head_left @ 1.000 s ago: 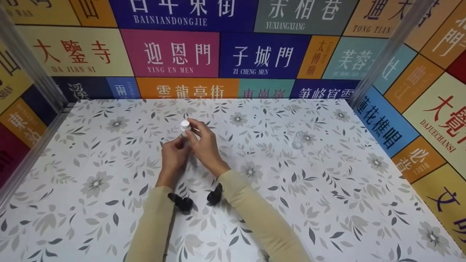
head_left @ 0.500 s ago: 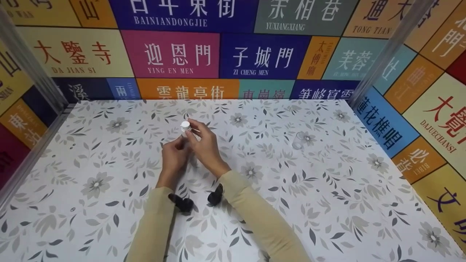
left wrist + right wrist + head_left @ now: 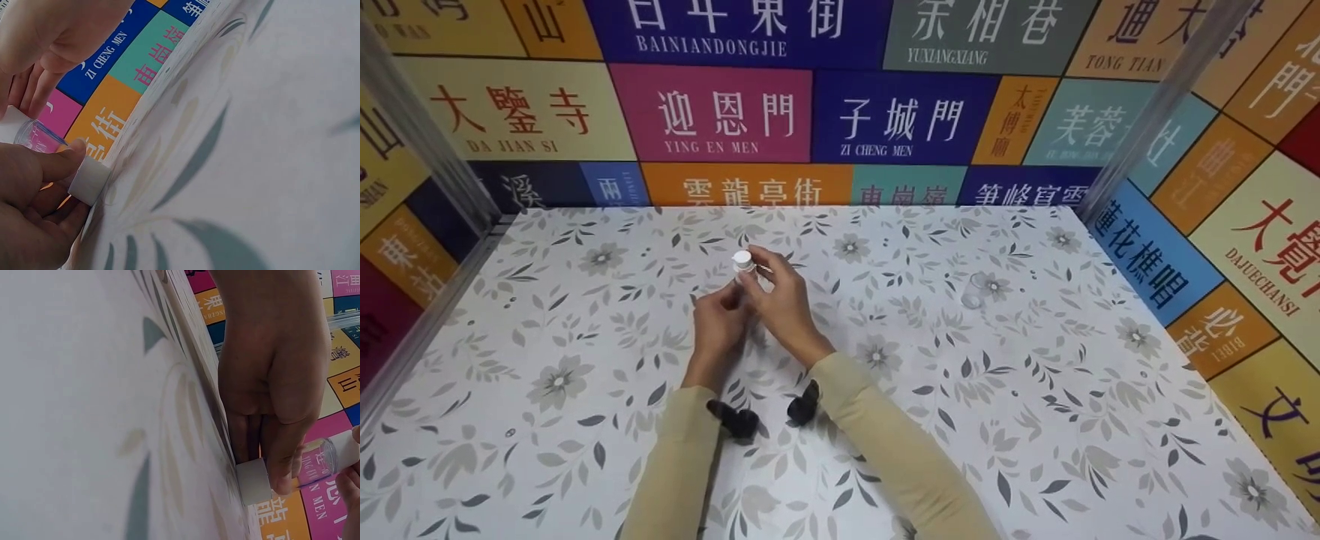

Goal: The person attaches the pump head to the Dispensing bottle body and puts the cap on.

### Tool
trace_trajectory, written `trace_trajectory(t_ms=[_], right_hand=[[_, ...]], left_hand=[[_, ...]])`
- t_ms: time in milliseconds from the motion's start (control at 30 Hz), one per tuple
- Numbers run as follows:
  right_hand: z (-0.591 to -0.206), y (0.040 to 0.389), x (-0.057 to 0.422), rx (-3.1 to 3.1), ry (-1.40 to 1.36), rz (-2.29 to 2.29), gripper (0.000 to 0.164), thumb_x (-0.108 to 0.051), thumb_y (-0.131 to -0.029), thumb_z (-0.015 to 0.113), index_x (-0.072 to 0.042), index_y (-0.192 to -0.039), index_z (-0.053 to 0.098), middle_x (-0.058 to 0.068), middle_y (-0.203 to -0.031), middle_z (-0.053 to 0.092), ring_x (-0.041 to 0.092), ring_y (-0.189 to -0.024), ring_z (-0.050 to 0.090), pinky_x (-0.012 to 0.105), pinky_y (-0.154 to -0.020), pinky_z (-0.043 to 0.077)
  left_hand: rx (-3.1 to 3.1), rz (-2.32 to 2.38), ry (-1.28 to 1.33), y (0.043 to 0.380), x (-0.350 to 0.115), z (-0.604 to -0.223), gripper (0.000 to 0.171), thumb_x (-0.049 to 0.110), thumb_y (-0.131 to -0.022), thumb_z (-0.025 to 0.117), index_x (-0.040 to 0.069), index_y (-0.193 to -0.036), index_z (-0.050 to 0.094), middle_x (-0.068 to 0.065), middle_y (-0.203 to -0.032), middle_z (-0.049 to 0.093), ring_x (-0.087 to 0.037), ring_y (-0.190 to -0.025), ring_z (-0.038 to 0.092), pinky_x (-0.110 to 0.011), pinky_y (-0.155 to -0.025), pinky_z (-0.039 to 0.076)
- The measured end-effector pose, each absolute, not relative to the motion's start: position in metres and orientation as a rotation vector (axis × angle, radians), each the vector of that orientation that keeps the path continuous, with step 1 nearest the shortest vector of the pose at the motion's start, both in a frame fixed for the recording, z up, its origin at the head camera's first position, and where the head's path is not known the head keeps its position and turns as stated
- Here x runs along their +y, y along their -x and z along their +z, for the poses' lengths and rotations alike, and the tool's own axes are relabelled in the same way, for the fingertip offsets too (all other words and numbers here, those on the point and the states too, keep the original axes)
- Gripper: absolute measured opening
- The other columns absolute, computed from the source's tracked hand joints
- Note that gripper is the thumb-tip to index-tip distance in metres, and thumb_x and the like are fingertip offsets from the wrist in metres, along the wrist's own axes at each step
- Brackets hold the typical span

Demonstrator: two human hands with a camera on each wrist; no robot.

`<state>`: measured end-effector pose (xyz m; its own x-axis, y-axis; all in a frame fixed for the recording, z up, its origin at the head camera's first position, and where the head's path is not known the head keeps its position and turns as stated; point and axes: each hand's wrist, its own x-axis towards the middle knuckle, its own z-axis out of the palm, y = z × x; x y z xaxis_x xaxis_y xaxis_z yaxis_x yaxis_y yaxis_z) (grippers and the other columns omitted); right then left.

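A small clear bottle with a white top and a white piece at its lower end stands upright over the table. My left hand pinches its lower part; in the left wrist view the thumb lies by the white lower piece, close to or on the tabletop. Higher up, my right hand grips the bottle by the white top between thumb and fingers. Part of the clear body is hidden by the hands in the head view. Whether the lower piece is a cap or a base I cannot tell.
A small clear, cup-like cylinder lies right of the hands on the table with its leaf-patterned cover. Black wrist mounts sit at both cuffs. Colourful printed panels with clear corner posts bound the back and sides.
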<state>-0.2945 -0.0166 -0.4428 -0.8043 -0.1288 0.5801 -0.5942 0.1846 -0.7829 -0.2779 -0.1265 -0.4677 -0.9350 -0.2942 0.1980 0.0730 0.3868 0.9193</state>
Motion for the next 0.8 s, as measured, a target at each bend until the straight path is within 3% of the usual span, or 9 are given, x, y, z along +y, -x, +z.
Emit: trace_trajectory(t_ms=[300, 667, 800], right_hand=[[-0.4429, 0.2927, -0.0168, -2.108, -0.669, 1.635, 0.036, -0.006, -0.095, 0.066, 0.002, -0.130, 0.059, 0.018, -0.126, 0.065, 0.027, -0.121, 0.063, 0.030, -0.102, 0.051], [-0.4402, 0.2933, -0.0172, -2.068, -0.644, 1.701, 0.040, -0.006, -0.091, 0.071, 0.004, -0.128, 0.060, 0.020, -0.125, 0.066, 0.029, -0.121, 0.063, 0.038, -0.103, 0.051], [-0.4408, 0.2945, -0.0180, -2.069, -0.659, 1.701, 0.039, -0.003, -0.092, 0.068, 0.006, -0.129, 0.059, 0.020, -0.128, 0.065, 0.029, -0.123, 0.062, 0.040, -0.104, 0.050]], left_hand=[[-2.321, -1.566, -0.214, 0.2766, -0.1261, -0.4672, 0.010, 0.005, -0.087, 0.068, -0.001, -0.092, 0.076, -0.009, -0.078, 0.069, -0.018, -0.074, 0.055, -0.022, -0.067, 0.042], [-2.347, -1.525, -0.188, 0.2757, -0.1271, -0.4665, 0.032, -0.001, -0.083, 0.068, 0.003, -0.115, 0.074, -0.019, -0.100, 0.075, -0.022, -0.084, 0.058, -0.028, -0.078, 0.047], [-2.328, -1.547, -0.193, 0.2758, -0.1267, -0.4667, 0.029, -0.001, -0.083, 0.068, 0.001, -0.111, 0.075, -0.019, -0.100, 0.075, -0.022, -0.085, 0.060, -0.027, -0.079, 0.048]])
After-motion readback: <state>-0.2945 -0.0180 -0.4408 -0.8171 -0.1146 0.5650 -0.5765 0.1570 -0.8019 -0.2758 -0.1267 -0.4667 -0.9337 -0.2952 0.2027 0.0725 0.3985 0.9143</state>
